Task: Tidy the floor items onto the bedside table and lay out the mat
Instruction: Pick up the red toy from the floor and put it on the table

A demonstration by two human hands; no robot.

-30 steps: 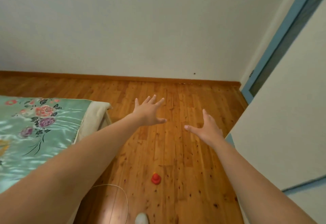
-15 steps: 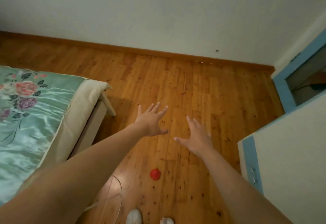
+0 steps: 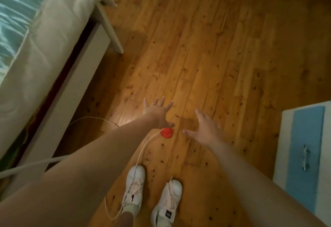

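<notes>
Wood floor (image 3: 206, 47), bed (image 3: 44, 47), cord (image 3: 141, 151), red item (image 3: 167, 133)

Both arms are bare to the hands, no sleeves showing. On the feet are white lace-up sneakers (image 3: 135, 182), each with a small dark patch on the tongue, and a pale sock (image 3: 129, 209) shows at one ankle.

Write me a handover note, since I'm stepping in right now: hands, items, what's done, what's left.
Left hand: open, spread above the floor, holding nothing.
Right hand: open, empty.
Red item: on the wood floor between the hands, ahead of the white shoes; a white cord runs up to it.
Bed on the left, blue-fronted cabinet on the right.
Done: nothing visible.
Left: pick up the red item; mat not in view.
</notes>
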